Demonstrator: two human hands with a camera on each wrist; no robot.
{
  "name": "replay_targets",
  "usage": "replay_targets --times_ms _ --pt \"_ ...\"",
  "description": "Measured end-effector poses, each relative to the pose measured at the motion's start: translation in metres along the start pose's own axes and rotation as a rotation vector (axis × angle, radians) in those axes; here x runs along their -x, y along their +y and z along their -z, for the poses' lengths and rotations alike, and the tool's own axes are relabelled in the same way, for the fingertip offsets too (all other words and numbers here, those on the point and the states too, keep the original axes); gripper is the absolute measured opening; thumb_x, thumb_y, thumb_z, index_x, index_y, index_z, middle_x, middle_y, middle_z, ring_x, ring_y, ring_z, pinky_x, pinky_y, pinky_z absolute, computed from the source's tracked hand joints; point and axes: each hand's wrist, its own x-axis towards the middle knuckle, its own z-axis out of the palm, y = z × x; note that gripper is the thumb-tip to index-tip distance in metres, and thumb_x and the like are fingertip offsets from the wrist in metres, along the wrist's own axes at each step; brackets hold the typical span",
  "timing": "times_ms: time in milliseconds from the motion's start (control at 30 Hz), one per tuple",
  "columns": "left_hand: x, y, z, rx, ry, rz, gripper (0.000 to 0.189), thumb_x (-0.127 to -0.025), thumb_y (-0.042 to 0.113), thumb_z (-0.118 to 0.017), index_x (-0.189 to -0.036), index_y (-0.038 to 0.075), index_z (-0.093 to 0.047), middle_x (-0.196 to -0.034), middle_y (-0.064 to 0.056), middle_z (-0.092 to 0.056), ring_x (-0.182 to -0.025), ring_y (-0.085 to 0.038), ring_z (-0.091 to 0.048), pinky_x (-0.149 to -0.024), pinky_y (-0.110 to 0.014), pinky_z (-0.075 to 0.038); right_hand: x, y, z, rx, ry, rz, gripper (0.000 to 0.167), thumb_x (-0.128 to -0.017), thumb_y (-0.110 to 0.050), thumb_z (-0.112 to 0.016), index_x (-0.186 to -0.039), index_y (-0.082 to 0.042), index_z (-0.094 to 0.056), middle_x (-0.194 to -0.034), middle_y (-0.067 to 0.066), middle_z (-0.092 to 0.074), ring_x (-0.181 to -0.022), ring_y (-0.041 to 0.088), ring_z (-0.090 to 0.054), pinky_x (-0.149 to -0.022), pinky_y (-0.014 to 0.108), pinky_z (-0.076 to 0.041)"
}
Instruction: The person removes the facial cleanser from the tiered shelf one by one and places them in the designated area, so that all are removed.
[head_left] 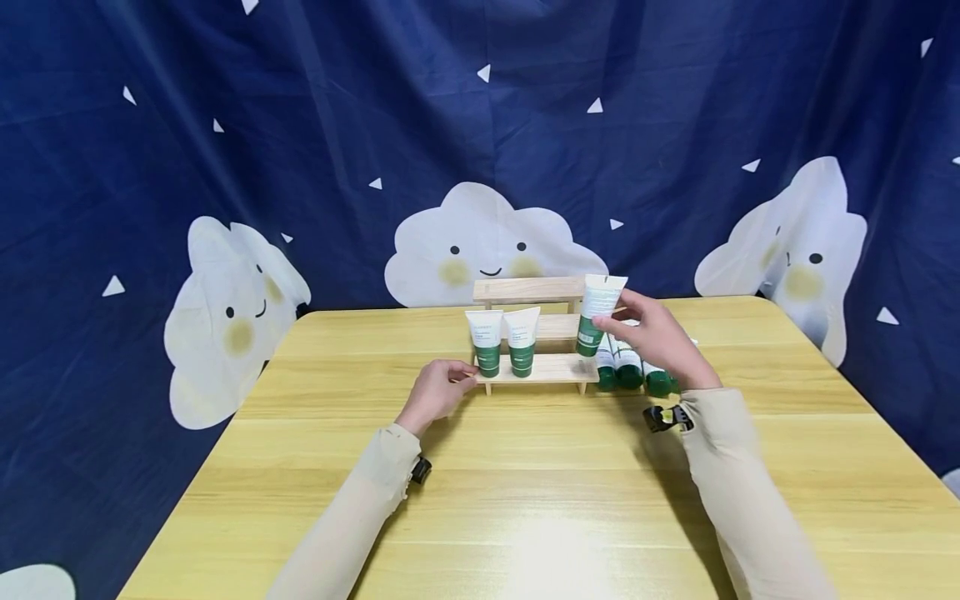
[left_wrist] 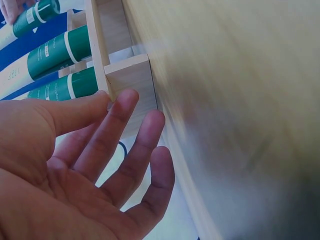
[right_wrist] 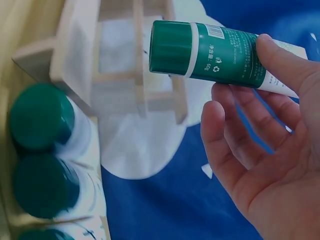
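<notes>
My right hand (head_left: 662,337) holds a white and green squeeze tube (head_left: 592,329) between thumb and fingers, cap down, above the right part of the rack's lowest shelf. In the right wrist view, printed text and a barcode show on this tube (right_wrist: 230,55). At the left end of the small tiered wooden rack (head_left: 558,368), my left hand (head_left: 438,390) pinches the corner of the lowest shelf with thumb and index finger; the other fingers (left_wrist: 150,130) are loosely bent. Two matching tubes, one left (head_left: 487,342) and one right (head_left: 522,340), stand on that shelf, caps down.
Several more tubes (head_left: 628,371) lie at the rack's right side under my right hand, green caps (right_wrist: 42,117) facing the front. Wooden tabletop (head_left: 525,475) spreads in front of the rack. A dark blue curtain (head_left: 337,100) with cloud faces hangs behind the table.
</notes>
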Motion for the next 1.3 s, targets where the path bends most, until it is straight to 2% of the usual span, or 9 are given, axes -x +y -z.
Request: replay_targets --times_ms 167,300,467,633,733,833,933,1133,1300 --pt "0.001 0.001 0.0 0.012 -0.009 0.018 0.016 -0.095 0.015 -0.072 -0.109 0.014 -0.079 -0.103 -0.003 -0.076 -0.094 -0.019 -0.067 -0.082 -0.036 -0.05 0.006 0.004 0.018 -0.017 0.029 -0.034 0.043 -0.1 -0.039 -0.066 -0.127 -0.006 -0.061 -0.114 0.016 -0.066 -0.103 0.029 -0.063 -0.076 0.025 -0.053" --pt "0.001 0.002 0.0 0.01 -0.011 0.022 0.016 -0.095 0.015 -0.071 -0.11 0.014 -0.079 -0.103 -0.003 -0.076 -0.095 -0.019 -0.067 -0.082 -0.037 -0.05 0.011 0.009 0.034 -0.044 0.06 -0.051 0.044 -0.101 -0.037 -0.065 -0.13 -0.004 -0.059 -0.116 0.015 -0.065 -0.1 0.016 -0.063 -0.078 0.023 -0.054" --pt "0.001 0.002 0.001 0.008 -0.009 0.017 0.016 -0.096 0.015 -0.071 -0.109 0.014 -0.079 -0.104 -0.003 -0.076 -0.094 -0.019 -0.067 -0.08 -0.035 -0.05 0.016 0.019 0.051 -0.112 0.094 -0.072 0.044 -0.102 -0.034 -0.064 -0.13 -0.001 -0.056 -0.109 -0.002 -0.064 -0.094 0.005 -0.062 -0.078 0.018 -0.055" --pt "0.0 0.001 0.001 0.008 -0.006 0.008 0.015 -0.095 0.014 -0.071 -0.108 0.013 -0.079 -0.103 -0.003 -0.076 -0.092 -0.019 -0.067 -0.077 -0.033 -0.05 0.023 0.028 0.066 -0.158 0.136 -0.082 0.034 -0.102 -0.032 -0.064 -0.123 -0.007 -0.057 -0.104 -0.013 -0.063 -0.092 -0.001 -0.063 -0.077 0.017 -0.056" --pt "0.0 0.001 0.0 0.007 -0.006 0.006 0.015 -0.095 0.014 -0.071 -0.108 0.013 -0.079 -0.102 -0.004 -0.076 -0.091 -0.018 -0.067 -0.077 -0.033 -0.05 0.027 0.032 0.074 -0.151 0.16 -0.094 0.029 -0.102 -0.032 -0.064 -0.116 -0.007 -0.059 -0.101 -0.015 -0.063 -0.089 -0.001 -0.064 -0.077 0.016 -0.055" --pt "-0.001 0.0 0.0 0.007 -0.008 0.008 0.015 -0.095 0.014 -0.071 -0.108 0.013 -0.079 -0.102 -0.004 -0.076 -0.092 -0.018 -0.067 -0.077 -0.033 -0.05 0.03 0.035 0.079 -0.127 0.176 -0.115 0.032 -0.102 -0.035 -0.063 -0.111 -0.005 -0.058 -0.097 -0.016 -0.063 -0.086 -0.001 -0.066 -0.078 0.015 -0.054" --pt "-0.001 0.0 0.0 0.009 -0.01 0.008 0.015 -0.095 0.014 -0.071 -0.108 0.013 -0.079 -0.102 -0.004 -0.076 -0.092 -0.019 -0.067 -0.077 -0.034 -0.05 0.033 0.038 0.084 -0.128 0.194 -0.131 0.032 -0.102 -0.035 -0.063 -0.111 -0.005 -0.058 -0.094 -0.017 -0.063 -0.084 -0.001 -0.066 -0.078 0.014 -0.054" --pt "0.0 0.001 0.001 0.016 -0.005 0.0 0.015 -0.095 0.013 -0.072 -0.108 0.013 -0.079 -0.101 -0.004 -0.076 -0.09 -0.019 -0.067 -0.077 -0.033 -0.05 0.038 0.053 0.093 -0.17 0.178 -0.13 0.022 -0.104 -0.025 -0.062 -0.113 -0.005 -0.059 -0.093 -0.017 -0.063 -0.083 -0.003 -0.065 -0.076 0.013 -0.054" --pt "0.0 0.0 0.001 0.013 -0.008 0.01 0.016 -0.095 0.014 -0.072 -0.108 0.013 -0.079 -0.102 -0.004 -0.076 -0.092 -0.018 -0.067 -0.078 -0.034 -0.05 0.042 0.063 0.097 -0.159 0.148 -0.161 0.027 -0.105 -0.027 -0.059 -0.109 0.0 -0.055 -0.093 -0.016 -0.06 -0.083 -0.002 -0.063 -0.076 0.012 -0.053"
